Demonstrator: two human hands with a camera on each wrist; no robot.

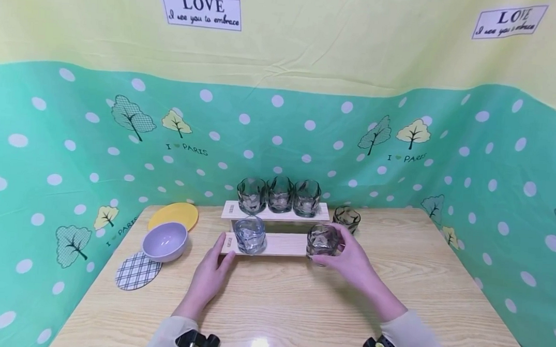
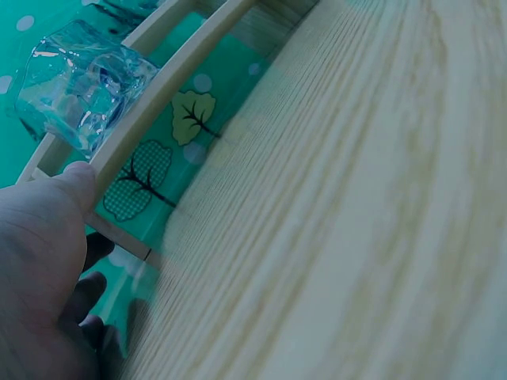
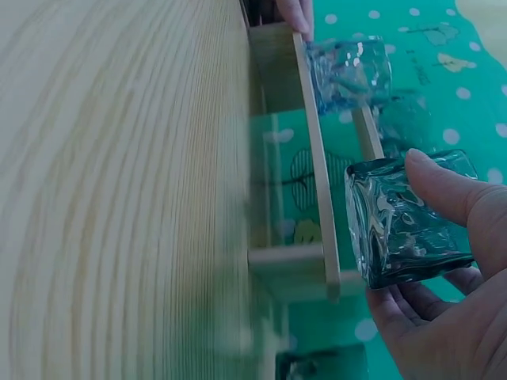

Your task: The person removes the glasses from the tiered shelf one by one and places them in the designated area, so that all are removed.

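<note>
A two-step wooden rack (image 1: 281, 244) stands toward the back of the table. My left hand (image 1: 210, 275) holds its lower board at the left end, the thumb at the front edge. Beside that hand, a bluish clear glass (image 1: 250, 236) stands on the lower board. My right hand (image 1: 352, 257) grips a grey-tinted glass (image 1: 320, 241) at the lower board's right end, thumb and fingers around its sides. In the right wrist view, this grey glass (image 3: 396, 226) is upright, its base close over the board. Three grey glasses (image 1: 279, 195) stand in a row on the upper board (image 1: 324, 213).
A brownish glass (image 1: 347, 218) stands on the table right of the rack, just behind my right hand. On the left lie a yellow plate (image 1: 179, 213), a lilac bowl (image 1: 165, 241) and a checked round coaster (image 1: 136, 272). Patterned cloth (image 1: 280, 127) hangs behind and at both sides.
</note>
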